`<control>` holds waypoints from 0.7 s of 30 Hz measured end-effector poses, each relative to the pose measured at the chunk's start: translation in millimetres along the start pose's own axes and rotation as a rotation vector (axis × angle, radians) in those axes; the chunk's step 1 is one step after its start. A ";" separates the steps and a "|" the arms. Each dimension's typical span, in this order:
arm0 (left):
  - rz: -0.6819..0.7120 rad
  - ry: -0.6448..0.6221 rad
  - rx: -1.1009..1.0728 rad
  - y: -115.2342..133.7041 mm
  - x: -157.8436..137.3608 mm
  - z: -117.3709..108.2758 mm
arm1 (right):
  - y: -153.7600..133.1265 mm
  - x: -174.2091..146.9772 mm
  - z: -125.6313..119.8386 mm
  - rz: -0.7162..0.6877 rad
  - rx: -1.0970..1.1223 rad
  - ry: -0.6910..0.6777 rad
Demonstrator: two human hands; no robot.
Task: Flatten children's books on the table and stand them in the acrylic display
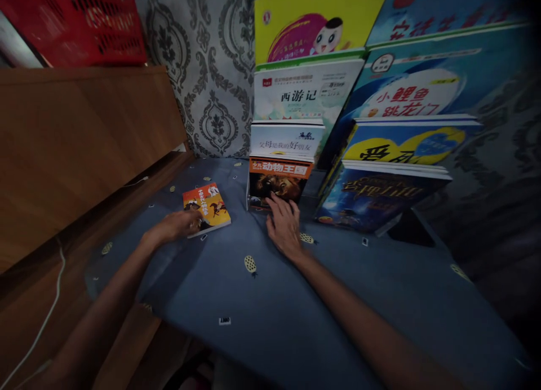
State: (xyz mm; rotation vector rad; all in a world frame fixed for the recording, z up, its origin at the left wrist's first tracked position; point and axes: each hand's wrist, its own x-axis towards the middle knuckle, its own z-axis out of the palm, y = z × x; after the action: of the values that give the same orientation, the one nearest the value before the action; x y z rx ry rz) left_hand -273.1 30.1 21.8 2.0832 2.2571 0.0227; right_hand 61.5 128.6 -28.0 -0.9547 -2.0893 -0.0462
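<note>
A small orange and yellow book (214, 205) with a horse and rider on its cover lies on the blue cloth. My left hand (181, 224) grips its lower left corner, with fingers over the cover and the thumb hidden. My right hand (285, 224) has its fingers stretched out against the front of an orange and black book (276, 181) with an animal's face. That book stands upright at the front of the left row. Behind it rise a pale blue book (287, 139), a white and green book (306, 91) and a yellow book (316, 23).
To the right, a second row holds a dark blue book (380, 193), a blue and yellow book (406, 142) and a teal book (426, 80). A wooden cabinet (84, 147) stands at the left, bearing a red basket (84, 23). A white cable (57, 294) hangs beside it.
</note>
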 end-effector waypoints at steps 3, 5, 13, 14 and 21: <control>-0.008 0.055 -0.064 -13.6 32.2 -8.3 | -0.1 0.0 0.7 0.000 0.002 0.007; -0.153 0.162 -0.065 -16.3 55.2 -4.9 | -0.2 -0.1 0.5 -0.003 0.005 0.005; -0.252 0.246 -0.062 -8.0 80.7 25.2 | 0.0 -1.1 0.0 -0.017 0.017 0.018; -0.242 0.245 -0.061 -7.2 77.7 24.7 | 0.6 -1.2 0.2 -0.017 0.024 0.019; -0.128 0.225 -0.104 16.2 41.8 28.6 | -11.9 -1.7 -8.9 0.021 0.180 0.027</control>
State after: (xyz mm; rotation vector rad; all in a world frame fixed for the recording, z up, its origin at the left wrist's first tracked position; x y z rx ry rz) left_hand -258.5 72.0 -7.5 1.9688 2.4501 0.3775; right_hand 60.4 116.0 -19.8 -0.8613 -2.0201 0.1369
